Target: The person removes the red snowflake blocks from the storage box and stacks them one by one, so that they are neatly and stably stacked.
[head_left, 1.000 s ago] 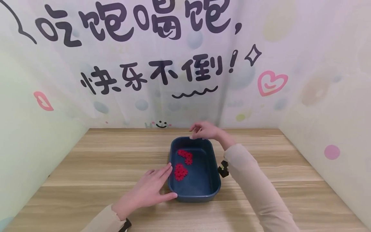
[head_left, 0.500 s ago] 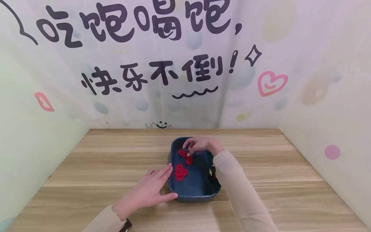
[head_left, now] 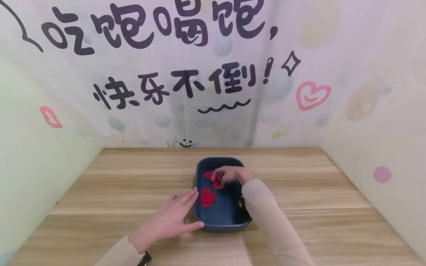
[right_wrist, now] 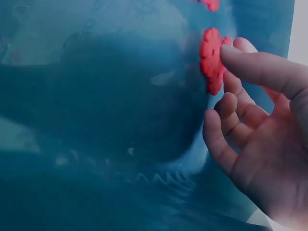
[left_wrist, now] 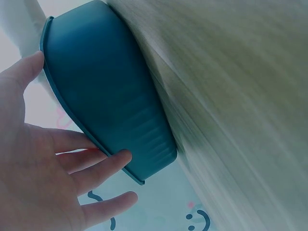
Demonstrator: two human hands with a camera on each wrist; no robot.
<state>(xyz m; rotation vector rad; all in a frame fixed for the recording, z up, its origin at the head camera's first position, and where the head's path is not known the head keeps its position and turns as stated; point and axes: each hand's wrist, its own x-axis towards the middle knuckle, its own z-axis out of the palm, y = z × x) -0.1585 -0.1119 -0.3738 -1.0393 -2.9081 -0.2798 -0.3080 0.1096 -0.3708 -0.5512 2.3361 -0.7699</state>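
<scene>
A dark blue rectangular bin [head_left: 223, 216] stands on the table, with several red flower-shaped pieces in it. A nearer cluster of red pieces [head_left: 208, 198] lies by the left wall. My right hand [head_left: 231, 175] reaches inside over the farther group. Seen from the right wrist, its thumb and forefinger pinch a red flower-shaped piece [right_wrist: 210, 55]; the other fingers are bent below it. My left hand [head_left: 168, 218] is spread against the bin's left side, with thumb and fingertips at the rim. The left wrist view shows those fingers mostly straight along the bin's outer wall [left_wrist: 96, 82].
The wood-grain table [head_left: 133, 181] extends on both sides of the bin. A printed curtain [head_left: 149, 122] closes off the back, and pale walls [head_left: 372, 136] rise at the sides. A dark wrist device [head_left: 243, 207] on the right arm hangs over the bin's right side.
My right hand has come down from above the far rim into the bin, onto the farther red pieces. The left hand and the bin have stayed in place.
</scene>
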